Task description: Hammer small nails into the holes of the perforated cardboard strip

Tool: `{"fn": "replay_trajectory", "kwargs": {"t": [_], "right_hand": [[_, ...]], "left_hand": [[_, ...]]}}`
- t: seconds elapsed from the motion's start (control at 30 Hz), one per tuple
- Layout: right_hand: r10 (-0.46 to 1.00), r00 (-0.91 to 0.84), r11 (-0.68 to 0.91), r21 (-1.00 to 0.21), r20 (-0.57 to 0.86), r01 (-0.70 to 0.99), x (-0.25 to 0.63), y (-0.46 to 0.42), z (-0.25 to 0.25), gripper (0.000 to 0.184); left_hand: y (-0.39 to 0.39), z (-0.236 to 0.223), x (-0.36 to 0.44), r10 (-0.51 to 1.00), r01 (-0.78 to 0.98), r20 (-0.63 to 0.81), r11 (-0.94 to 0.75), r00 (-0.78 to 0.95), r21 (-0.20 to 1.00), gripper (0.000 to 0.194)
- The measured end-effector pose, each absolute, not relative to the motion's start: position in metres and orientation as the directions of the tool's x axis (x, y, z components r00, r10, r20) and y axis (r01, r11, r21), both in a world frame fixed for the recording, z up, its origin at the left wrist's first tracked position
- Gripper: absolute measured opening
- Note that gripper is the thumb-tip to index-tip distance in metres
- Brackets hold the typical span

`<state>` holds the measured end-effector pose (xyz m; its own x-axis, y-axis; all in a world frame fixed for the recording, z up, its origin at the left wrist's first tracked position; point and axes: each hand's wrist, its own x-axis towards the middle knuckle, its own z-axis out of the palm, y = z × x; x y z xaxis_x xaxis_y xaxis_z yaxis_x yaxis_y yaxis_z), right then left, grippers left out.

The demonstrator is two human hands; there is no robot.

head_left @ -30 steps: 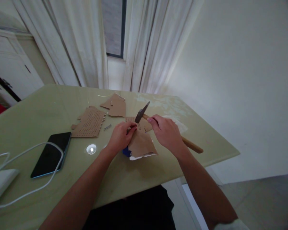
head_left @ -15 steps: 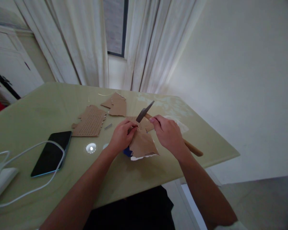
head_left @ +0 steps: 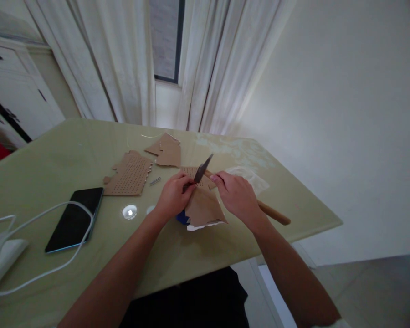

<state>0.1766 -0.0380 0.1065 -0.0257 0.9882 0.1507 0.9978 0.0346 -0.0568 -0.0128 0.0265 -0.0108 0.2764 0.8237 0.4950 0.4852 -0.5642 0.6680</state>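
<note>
My right hand (head_left: 237, 191) is wrapped round the wooden handle of a hammer (head_left: 273, 212). The dark metal head is down at the fingertips of my left hand (head_left: 174, 193). Those fingers are pinched together over a piece of brown cardboard (head_left: 205, 207); what they hold is too small and hidden to make out. Rows of small holes mark the far part of this cardboard. Its near edge is torn and white, and something blue (head_left: 182, 217) shows under its left side, partly covered by my left hand.
Left of my hands lie thin metal pins or nails (head_left: 155, 181) and a perforated cardboard sheet (head_left: 130, 175). More cardboard (head_left: 169, 152) lies farther back. A phone (head_left: 75, 221), a white cable (head_left: 68, 259) and a white power strip (head_left: 7, 255) occupy the left. Clear plastic (head_left: 251, 180) lies at right.
The hammer head has come down and slightly left, from above my left fingertips to right at them. My left hand and the cardboard stay in place.
</note>
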Motion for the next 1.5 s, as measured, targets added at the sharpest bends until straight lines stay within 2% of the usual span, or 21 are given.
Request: {"fn": "replay_trajectory", "kwargs": {"t": [0.2,0.37,0.43,0.57,0.63,0.8,1.0,1.2,1.37,1.5], "right_hand": [[0.969,0.009,0.015,-0.094,0.248,0.995,0.176,-0.037,0.111,0.04],[0.989,-0.038,0.048,-0.071,0.143,0.996,0.175,-0.035,0.101,0.04],[0.988,-0.028,0.041,-0.081,0.155,0.996,0.176,-0.035,0.1,0.039],[0.97,0.014,0.016,-0.12,0.241,0.993,0.177,-0.036,0.103,0.04],[0.975,0.008,0.017,-0.112,0.223,0.994,0.176,-0.036,0.102,0.04],[0.993,-0.063,0.067,-0.035,0.095,0.997,0.171,-0.037,0.089,0.04],[0.982,0.001,0.016,-0.088,0.187,0.996,0.173,-0.036,0.09,0.039],[0.993,-0.057,0.063,-0.064,0.102,0.996,0.172,-0.035,0.082,0.038],[0.962,0.028,0.026,-0.196,0.271,0.98,0.176,-0.02,0.075,0.037],[0.917,0.113,0.002,-0.289,0.382,0.957,0.18,0.004,0.07,0.04]], "left_hand": [[0.026,-0.01,-0.013,0.84,0.493,0.483,-0.537,0.246,0.684,0.017],[0.024,-0.009,-0.014,0.845,0.536,0.461,-0.531,0.272,0.657,0.016],[0.023,-0.008,-0.014,0.85,0.553,0.454,-0.522,0.269,0.65,0.016],[0.02,-0.008,-0.015,0.87,0.552,0.436,-0.486,0.23,0.678,0.037],[0.02,-0.009,-0.016,0.874,0.551,0.431,-0.478,0.224,0.684,0.043],[0.02,-0.01,-0.017,0.869,0.534,0.431,-0.49,0.241,0.689,0.043],[0.02,-0.013,-0.016,0.874,0.523,0.436,-0.48,0.216,0.704,0.044],[0.021,-0.013,-0.018,0.878,0.467,0.427,-0.476,0.215,0.745,0.045],[0.025,-0.018,-0.019,0.9,0.351,0.4,-0.436,0.174,0.829,0.044],[0.029,-0.028,-0.017,0.97,0.203,0.243,-0.243,0.03,0.948,0.053]]}}
